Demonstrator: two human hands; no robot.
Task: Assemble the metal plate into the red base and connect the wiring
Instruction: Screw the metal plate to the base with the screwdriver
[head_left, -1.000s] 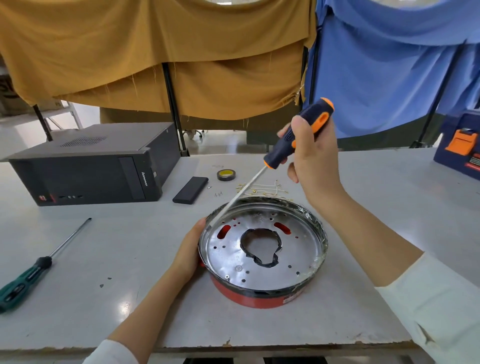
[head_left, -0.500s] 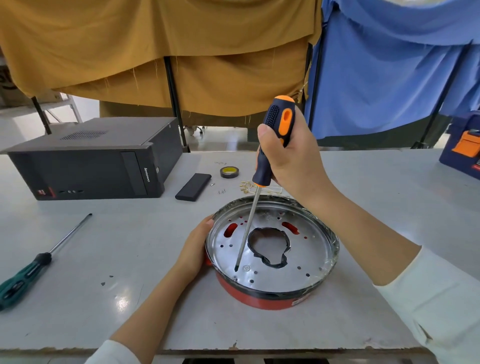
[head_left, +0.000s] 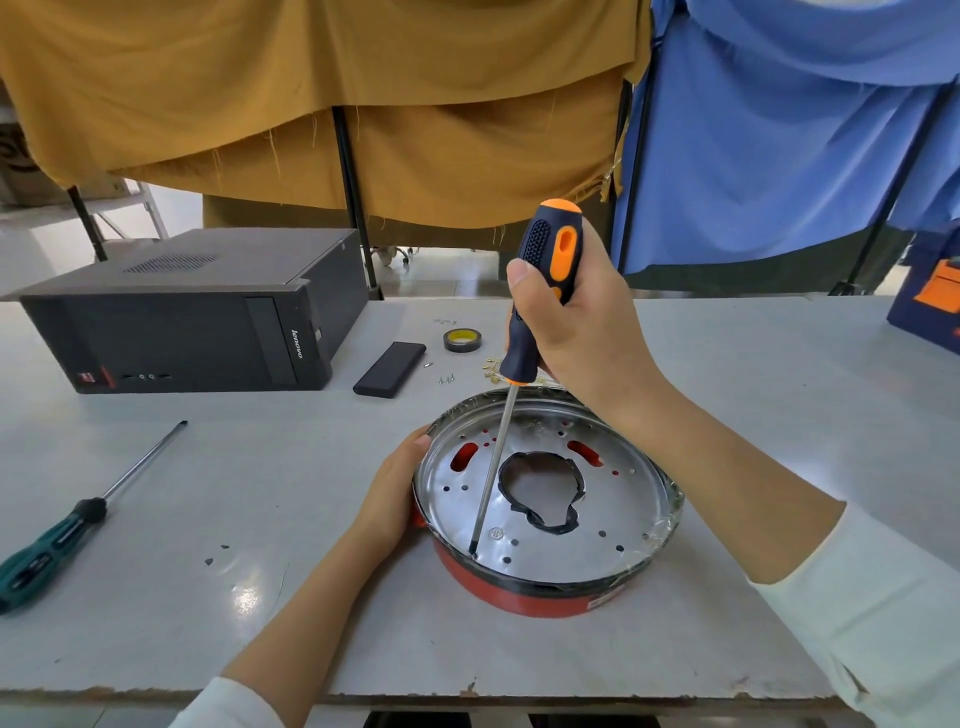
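Step in hand: driving a screw through the metal plate (head_left: 618, 499) into the red base (head_left: 524, 595), judging by the tool's tip set at a hole near the plate's front-left edge.
Where the work sits: the plate lies nested inside the base, which rests on the worktop (head_left: 291, 467) in front of the person.
Right hand (head_left: 576, 322): its grip is wrapped round the handle of the orange-and-black screwdriver (head_left: 540, 291), shaft slanting down to the plate.
Left hand (head_left: 395, 493): fingers curled against the base's left rim, bracing it.
Doing it well: bring the shaft closer to upright over the hole, since a slanted tip may slip out and scratch the plate; press down steadily while turning; brace the base so it cannot spin.
Screw itself: too small to make out under the tip.
Wiring: none visible; that part looks not yet begun.
Spare parts: small screws (head_left: 445, 379) lie beyond the base, near the tape roll (head_left: 462, 340).
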